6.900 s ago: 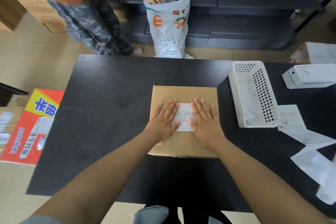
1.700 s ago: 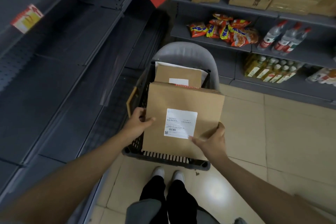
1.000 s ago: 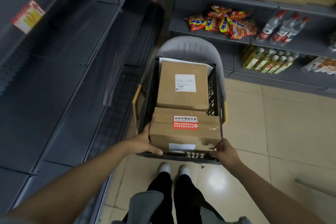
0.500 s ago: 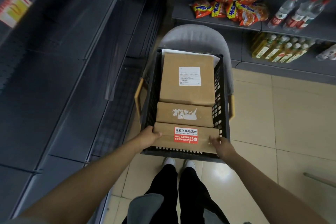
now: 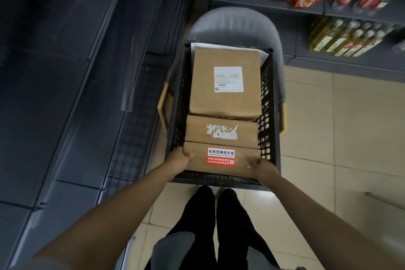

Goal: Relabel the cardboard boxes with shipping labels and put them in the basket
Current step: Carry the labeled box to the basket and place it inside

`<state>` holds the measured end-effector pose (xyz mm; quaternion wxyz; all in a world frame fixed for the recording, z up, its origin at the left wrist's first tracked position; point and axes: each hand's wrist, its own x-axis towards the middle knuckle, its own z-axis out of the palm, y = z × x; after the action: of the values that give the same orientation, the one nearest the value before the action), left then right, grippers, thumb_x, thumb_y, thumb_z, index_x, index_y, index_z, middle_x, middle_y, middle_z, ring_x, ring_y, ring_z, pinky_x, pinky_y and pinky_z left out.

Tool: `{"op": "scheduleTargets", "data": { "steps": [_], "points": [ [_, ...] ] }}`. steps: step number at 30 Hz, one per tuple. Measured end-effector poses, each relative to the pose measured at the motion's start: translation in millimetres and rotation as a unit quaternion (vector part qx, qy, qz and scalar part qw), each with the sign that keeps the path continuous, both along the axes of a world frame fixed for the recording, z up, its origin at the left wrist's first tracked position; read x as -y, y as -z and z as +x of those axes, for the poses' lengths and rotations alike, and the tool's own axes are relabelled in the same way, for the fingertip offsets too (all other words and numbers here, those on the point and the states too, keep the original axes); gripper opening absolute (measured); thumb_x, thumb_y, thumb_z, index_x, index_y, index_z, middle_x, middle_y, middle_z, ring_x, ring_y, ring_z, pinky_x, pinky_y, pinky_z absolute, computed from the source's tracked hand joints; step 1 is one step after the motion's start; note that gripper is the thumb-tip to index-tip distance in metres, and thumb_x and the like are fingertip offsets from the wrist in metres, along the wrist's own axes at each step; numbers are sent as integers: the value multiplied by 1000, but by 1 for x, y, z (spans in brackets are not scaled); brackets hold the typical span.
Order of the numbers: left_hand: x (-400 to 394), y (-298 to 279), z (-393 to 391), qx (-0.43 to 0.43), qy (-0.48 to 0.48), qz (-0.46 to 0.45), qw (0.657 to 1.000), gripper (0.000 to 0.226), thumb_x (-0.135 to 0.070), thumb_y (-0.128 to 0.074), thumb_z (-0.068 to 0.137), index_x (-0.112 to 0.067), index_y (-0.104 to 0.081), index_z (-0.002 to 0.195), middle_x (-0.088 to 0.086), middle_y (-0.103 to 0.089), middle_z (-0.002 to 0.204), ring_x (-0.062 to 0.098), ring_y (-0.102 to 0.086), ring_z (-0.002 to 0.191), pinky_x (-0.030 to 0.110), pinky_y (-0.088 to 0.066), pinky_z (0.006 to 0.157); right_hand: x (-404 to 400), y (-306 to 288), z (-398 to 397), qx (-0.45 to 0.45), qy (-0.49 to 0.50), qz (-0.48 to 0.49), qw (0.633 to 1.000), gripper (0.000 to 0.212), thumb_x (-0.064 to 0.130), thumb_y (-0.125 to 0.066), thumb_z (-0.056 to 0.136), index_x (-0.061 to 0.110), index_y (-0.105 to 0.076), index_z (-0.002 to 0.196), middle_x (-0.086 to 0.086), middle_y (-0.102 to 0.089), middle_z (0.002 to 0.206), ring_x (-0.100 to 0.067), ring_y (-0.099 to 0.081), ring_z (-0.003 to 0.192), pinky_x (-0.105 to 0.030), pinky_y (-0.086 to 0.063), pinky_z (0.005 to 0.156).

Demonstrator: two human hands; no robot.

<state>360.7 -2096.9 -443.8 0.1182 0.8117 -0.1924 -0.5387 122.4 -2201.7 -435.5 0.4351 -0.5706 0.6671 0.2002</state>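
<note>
Already gripped at both ends by left hand [image 5: 178, 158] and right hand [image 5: 260, 165], stiff, seemingly light cardboard box [image 5: 221, 159], at basket's [image 5: 221, 180] six o'clock.

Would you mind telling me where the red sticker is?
Head view, centre: on the near box in the basket, between both hands.

the cardboard box [image 5: 221, 159] has gone from the table into the basket [image 5: 268, 103], now on edge against its near wall, left hand [image 5: 178, 158] and right hand [image 5: 260, 165] still gripping its ends.
</note>
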Motion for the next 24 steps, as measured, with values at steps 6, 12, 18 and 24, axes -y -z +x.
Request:
{"op": "scheduleTargets", "data": {
  "steps": [6,12,18,24],
  "points": [
    [1,4,1,-3,9,9,1000,42,-31,-48,98,-12,-43,136,10,-52,133,26,-51,119,34,-42,96,2,5,1,-8,5,10,1000,53,39,-31,103,-2,-51,128,-22,-55,131,-36,-51,121,-39,-40,101],
    [-2,7,-2,12,32,3,999,45,-30,-48,99,-9,-41,138,11,-50,135,27,-50,121,34,-42,97,3,10,1,-15,-6,12,1000,55,41,-30,103,-2,-49,129,-22,-55,129,-36,-52,119,-38,-41,96],
    [1,9,-3,20,32,4,999,46,-34,-48,98,-11,-40,137,10,-51,134,26,-51,118,29,-41,87,8,8,3,13,2,40,999,59,46,-42,98,1,-41,135,-20,-51,135,-35,-50,122,-40,-39,102],
    [5,4,-6,36,24,-6,999,40,-29,-48,98,-10,-44,133,11,-53,130,27,-53,115,29,-41,84,8,4,3,22,-4,27,999,56,45,-43,97,3,-40,134,-18,-54,131,-34,-53,117,-41,-44,97]
  ]
}}
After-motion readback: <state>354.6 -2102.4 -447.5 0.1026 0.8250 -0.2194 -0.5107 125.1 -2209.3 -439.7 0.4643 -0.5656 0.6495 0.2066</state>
